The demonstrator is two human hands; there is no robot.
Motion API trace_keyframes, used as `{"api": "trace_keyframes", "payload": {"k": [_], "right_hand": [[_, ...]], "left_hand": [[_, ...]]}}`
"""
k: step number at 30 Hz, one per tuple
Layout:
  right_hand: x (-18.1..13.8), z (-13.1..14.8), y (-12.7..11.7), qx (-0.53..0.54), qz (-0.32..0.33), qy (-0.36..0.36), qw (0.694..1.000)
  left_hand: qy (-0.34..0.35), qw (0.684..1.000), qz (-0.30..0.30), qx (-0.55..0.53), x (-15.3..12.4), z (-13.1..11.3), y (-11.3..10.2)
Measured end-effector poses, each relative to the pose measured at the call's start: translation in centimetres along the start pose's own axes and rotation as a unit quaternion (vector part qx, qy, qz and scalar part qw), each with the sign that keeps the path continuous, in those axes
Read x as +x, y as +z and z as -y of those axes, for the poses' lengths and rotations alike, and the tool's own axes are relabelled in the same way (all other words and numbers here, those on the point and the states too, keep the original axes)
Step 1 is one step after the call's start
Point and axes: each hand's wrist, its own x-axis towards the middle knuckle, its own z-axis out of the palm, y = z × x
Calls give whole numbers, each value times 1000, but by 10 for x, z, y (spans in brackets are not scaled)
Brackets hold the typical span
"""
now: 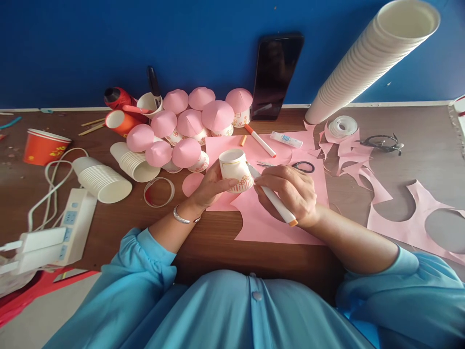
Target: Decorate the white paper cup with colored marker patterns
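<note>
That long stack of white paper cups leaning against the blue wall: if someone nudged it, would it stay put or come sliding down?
The stack of white cups would probably slide or roll: it stands tilted, its base on the table, its top against the wall. It likely bends at the joints, since the cups only nest in one another. Being paper, it is probably light for its length.

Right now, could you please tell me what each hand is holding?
Left hand: closed on the small paper cup.
Right hand: closed on the orange-capped marker, tip at the cup.
</note>
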Motion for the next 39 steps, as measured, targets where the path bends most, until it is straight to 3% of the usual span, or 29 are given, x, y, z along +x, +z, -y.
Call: {"api": "trace_keyframes", "payload": {"k": [8, 18, 39], "right_hand": [[-8, 9, 0, 41, 48, -34, 997], [-6, 12, 5, 35, 67, -33, 997], [-4, 10, 7, 28, 73, -42, 996]], "left_hand": [[0, 1000, -19, 18, 1, 4, -1], [9, 992, -43, 116, -2, 4, 0], [48, 992, -13, 120, 1, 6, 1]]}}
